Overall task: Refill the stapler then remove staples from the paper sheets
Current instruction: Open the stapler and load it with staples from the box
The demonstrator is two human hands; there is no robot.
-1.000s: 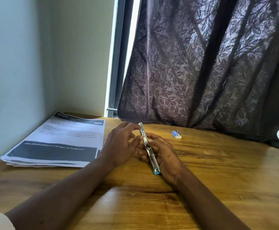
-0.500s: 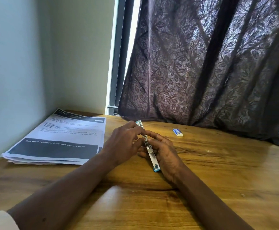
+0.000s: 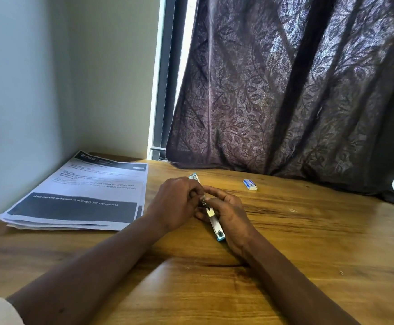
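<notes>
The fingers (image 3: pixel 214 192) of the right hand (image 3: pixel 228 214) curl round a slim silver metal stapler with a blue near end (image 3: pixel 215 225). The bunched fingertips of the left hand (image 3: pixel 174 202) pinch at its middle. A dark purple leaf-patterned curtain (image 3: pixel 296 90) hangs behind. Below it, the brown wooden counter (image 3: pixel 308 242) carries a stack of printed white paper sheets (image 3: pixel 81 195) at the left, by the wall. The stapler sits between both hands at the counter's middle. A small blue-and-white staple box (image 3: pixel 250 184) lies apart, near the curtain.
</notes>
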